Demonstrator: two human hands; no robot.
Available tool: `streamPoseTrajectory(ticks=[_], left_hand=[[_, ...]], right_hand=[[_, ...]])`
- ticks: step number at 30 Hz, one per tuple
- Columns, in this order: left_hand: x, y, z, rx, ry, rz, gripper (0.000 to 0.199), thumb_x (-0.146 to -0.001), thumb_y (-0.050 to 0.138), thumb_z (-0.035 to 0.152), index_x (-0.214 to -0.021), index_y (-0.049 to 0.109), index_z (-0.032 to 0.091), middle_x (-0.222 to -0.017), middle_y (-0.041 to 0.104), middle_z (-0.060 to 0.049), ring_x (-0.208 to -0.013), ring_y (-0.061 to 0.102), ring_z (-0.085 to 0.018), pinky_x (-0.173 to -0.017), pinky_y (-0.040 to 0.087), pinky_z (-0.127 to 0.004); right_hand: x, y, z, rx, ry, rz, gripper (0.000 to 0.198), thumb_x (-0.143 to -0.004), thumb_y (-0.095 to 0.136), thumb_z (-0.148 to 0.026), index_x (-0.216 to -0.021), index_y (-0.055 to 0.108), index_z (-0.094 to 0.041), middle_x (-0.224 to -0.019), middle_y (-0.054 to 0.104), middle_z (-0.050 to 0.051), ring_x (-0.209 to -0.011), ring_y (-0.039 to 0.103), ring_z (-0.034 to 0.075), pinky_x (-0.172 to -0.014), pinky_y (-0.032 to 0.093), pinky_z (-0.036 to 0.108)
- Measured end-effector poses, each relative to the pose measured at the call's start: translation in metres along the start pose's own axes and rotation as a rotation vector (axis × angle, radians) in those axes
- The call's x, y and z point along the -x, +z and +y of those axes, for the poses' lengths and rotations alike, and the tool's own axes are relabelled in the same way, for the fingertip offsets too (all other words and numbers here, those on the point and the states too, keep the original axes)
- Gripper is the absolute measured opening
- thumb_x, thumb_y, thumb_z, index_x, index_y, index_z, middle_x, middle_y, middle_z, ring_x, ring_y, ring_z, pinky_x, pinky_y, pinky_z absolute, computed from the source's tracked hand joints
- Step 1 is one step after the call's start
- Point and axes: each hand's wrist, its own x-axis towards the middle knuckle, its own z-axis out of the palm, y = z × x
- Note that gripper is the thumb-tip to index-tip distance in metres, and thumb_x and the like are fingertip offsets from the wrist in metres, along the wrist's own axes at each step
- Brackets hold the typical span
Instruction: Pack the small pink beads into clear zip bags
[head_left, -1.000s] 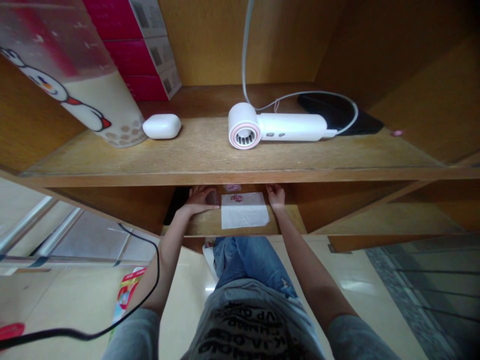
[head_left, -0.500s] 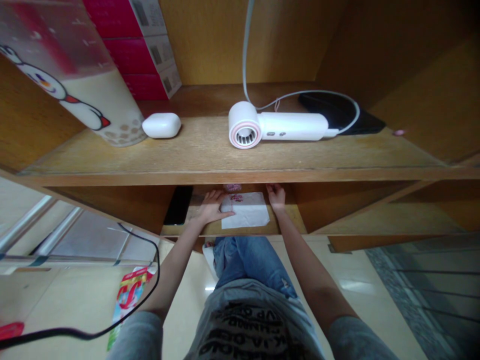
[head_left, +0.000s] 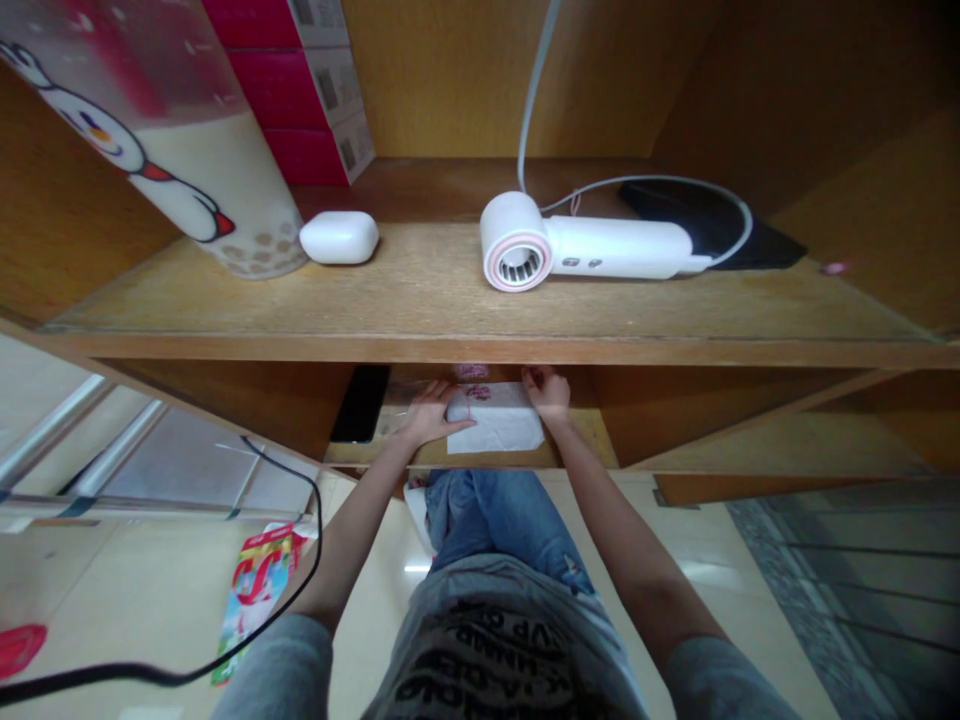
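On the lower shelf lies a white sheet [head_left: 499, 425], paper or tissue, with small dark-pink pieces [head_left: 478, 392] near its far edge. My left hand [head_left: 433, 412] rests on the sheet's left side, fingers spread and thumb stretched across it. A thin reddish line runs beside its fingers. At the sheet's right edge, my right hand [head_left: 547, 392] has its fingers curled together at the tips; whatever they pinch is too small to make out. A pink patterned item [head_left: 472, 370] sits just behind the sheet, partly hidden by the upper board.
A black phone [head_left: 361, 404] lies left of my left hand. Above, the upper shelf [head_left: 420, 310] carries a bubble tea cup [head_left: 255, 190], a white earphone case [head_left: 340, 238], pink boxes [head_left: 281, 90] and a white hair dryer [head_left: 615, 247]. A black cable [head_left: 319, 500] hangs at left.
My right hand has shifted slightly left, its fingertips now over the sheet's right edge. My left hand stays in place on the sheet. The view has moved a little.
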Motion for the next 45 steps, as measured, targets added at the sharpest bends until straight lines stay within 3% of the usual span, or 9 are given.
streamPoseTrajectory(ticks=[4, 8, 21, 29, 38, 45], left_hand=[[-0.001, 0.0, 0.0, 0.048, 0.011, 0.016, 0.056, -0.068, 0.056, 0.061, -0.107, 0.056, 0.02, -0.106, 0.056, -0.01, -0.104, 0.049, -0.028, -0.092, 0.037, -0.038], [0.0, -0.002, 0.002, 0.03, -0.01, 0.02, 0.054, -0.069, 0.057, 0.059, -0.107, 0.056, 0.022, -0.11, 0.054, -0.01, -0.107, 0.047, -0.028, -0.092, 0.037, -0.037], [0.003, 0.003, -0.003, 0.142, -0.027, 0.088, 0.057, -0.066, 0.061, 0.058, -0.112, 0.056, 0.024, -0.104, 0.062, -0.009, -0.094, 0.059, -0.028, -0.077, 0.045, -0.032], [0.003, 0.005, -0.004, 0.147, -0.026, 0.102, 0.059, -0.066, 0.06, 0.059, -0.112, 0.057, 0.023, -0.097, 0.064, -0.01, -0.088, 0.061, -0.029, -0.07, 0.045, -0.033], [0.002, -0.004, 0.002, 0.004, -0.027, -0.06, 0.059, -0.074, 0.051, 0.059, -0.12, 0.048, 0.021, -0.11, 0.061, -0.007, -0.099, 0.058, -0.023, -0.085, 0.043, -0.029], [0.001, -0.01, 0.007, -0.067, -0.081, -0.13, 0.063, -0.075, 0.047, 0.062, -0.123, 0.046, 0.021, -0.115, 0.059, -0.008, -0.104, 0.055, -0.025, -0.087, 0.042, -0.029]], right_hand=[[0.009, 0.002, -0.024, 0.035, -0.207, -0.31, 0.02, -0.076, 0.054, -0.04, -0.084, 0.067, -0.028, -0.075, 0.07, 0.001, -0.066, 0.062, 0.017, -0.058, 0.043, 0.024], [0.017, 0.004, -0.039, 0.122, -0.215, -0.423, 0.018, -0.072, 0.058, -0.04, -0.082, 0.069, -0.029, -0.078, 0.07, 0.0, -0.066, 0.063, 0.018, -0.06, 0.044, 0.026], [0.023, 0.008, -0.041, 0.158, -0.231, -0.413, 0.016, -0.073, 0.058, -0.035, -0.082, 0.069, -0.028, -0.078, 0.071, 0.002, -0.068, 0.062, 0.019, -0.059, 0.042, 0.026], [0.028, 0.014, -0.041, -0.07, -0.195, -0.408, 0.015, -0.073, 0.058, -0.034, -0.08, 0.068, -0.025, -0.073, 0.069, 0.0, -0.064, 0.061, 0.015, -0.056, 0.041, 0.023], [0.036, 0.031, -0.059, -0.259, -0.25, -0.44, 0.015, -0.075, 0.057, -0.031, -0.079, 0.068, -0.021, -0.07, 0.066, -0.001, -0.063, 0.057, 0.011, -0.059, 0.04, 0.021], [0.027, 0.014, -0.048, -0.1, -0.132, -0.356, 0.02, -0.079, 0.053, -0.036, -0.088, 0.067, -0.024, -0.073, 0.068, -0.001, -0.06, 0.058, 0.012, -0.055, 0.039, 0.02]])
